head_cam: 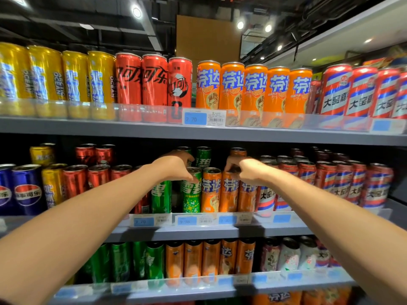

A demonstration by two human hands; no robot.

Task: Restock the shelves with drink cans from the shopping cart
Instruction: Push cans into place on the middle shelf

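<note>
Both my arms reach into the middle shelf [171, 233]. My left hand [176, 165] curls its fingers over the rim of a green can [191, 192] in the front row. My right hand [244, 170] grips the top of an orange can [230, 192] standing beside another orange can [210, 190]. Both cans stand upright on the shelf. More green cans [203, 157] stand behind. The shopping cart is out of view.
The top shelf [132, 126] carries yellow, red, orange and striped cans. Blue, yellow and red cans fill the middle shelf's left side, striped red cans [343, 183] its right. The lower shelf [198, 289] holds green, orange and pale cans. Price tags [203, 116] line the shelf edges.
</note>
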